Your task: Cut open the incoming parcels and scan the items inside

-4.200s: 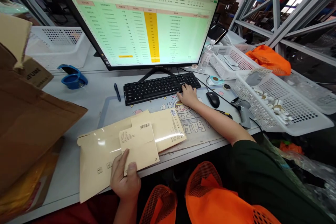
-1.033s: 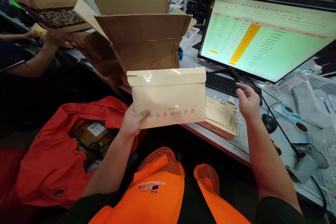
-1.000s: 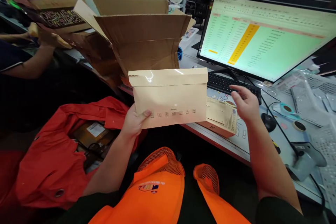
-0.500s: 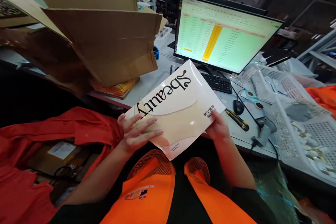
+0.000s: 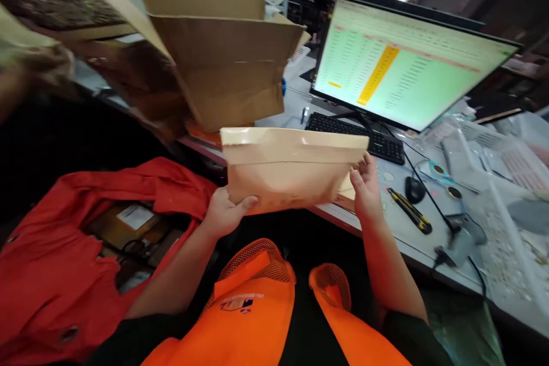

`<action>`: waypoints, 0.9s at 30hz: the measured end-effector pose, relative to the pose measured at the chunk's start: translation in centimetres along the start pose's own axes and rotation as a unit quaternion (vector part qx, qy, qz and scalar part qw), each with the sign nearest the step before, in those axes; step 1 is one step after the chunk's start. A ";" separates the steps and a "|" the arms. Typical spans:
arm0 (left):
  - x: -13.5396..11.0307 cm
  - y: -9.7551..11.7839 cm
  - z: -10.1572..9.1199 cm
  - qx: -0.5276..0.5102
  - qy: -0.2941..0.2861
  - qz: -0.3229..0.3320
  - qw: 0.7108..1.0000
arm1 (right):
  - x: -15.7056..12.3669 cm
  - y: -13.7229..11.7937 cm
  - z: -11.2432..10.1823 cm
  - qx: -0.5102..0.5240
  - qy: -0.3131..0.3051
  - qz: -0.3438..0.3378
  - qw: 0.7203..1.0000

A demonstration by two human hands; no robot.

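A flat beige package [image 5: 287, 180] with a folded upper band is held up in front of my torso, tilted toward me. Round its lower left corner my left hand [image 5: 225, 211] is closed, thumb on the near face. My right hand [image 5: 366, 183] grips the right end, with fingers partly behind it. Under that end, on the desk edge, shows a tan piece with dark print [image 5: 346, 194], partly hidden. An open cardboard box [image 5: 231, 68] stands beyond the package to the left.
A monitor [image 5: 412, 63], keyboard [image 5: 388, 147], mouse [image 5: 414, 189] and yellow-black box cutter [image 5: 409, 210] are on the desk. White baskets [image 5: 504, 223] stand at right. A red cloth-lined bin [image 5: 141, 183] holding parcels is below left. Someone's blurred arm [image 5: 12, 88] shows at far left.
The package has turned from its white "beauty" face to a plain beige face. Both hands have shifted their hold. The view has swung left.
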State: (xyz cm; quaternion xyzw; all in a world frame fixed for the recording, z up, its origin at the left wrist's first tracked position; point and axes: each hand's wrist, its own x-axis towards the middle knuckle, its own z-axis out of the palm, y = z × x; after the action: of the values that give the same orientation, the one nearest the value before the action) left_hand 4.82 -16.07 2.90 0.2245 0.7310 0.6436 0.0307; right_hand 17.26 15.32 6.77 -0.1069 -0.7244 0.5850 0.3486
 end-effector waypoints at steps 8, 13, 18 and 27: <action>0.4 2.0 -2.3 -0.198 -0.088 -0.088 0.972 | -0.7 1.2 1.3 -0.022 -0.029 0.072 0.997; 1.8 2.0 -1.6 -0.209 -0.003 -0.080 0.975 | -2.4 -0.1 1.4 -0.051 -0.079 0.033 0.995; 2.9 1.7 0.0 -0.251 -0.001 -0.089 0.964 | -2.8 -0.2 0.8 -0.052 -0.049 0.057 0.996; 6.6 -0.9 2.6 -0.104 -0.012 -0.027 0.994 | -7.1 -3.6 1.0 -0.112 -0.045 -0.011 0.993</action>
State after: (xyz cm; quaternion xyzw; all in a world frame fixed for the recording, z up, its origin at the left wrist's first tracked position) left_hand -0.51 -11.32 3.27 0.2078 0.6657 0.7122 0.0802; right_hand 22.78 9.48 7.33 -0.1108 -0.8014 0.5008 0.3076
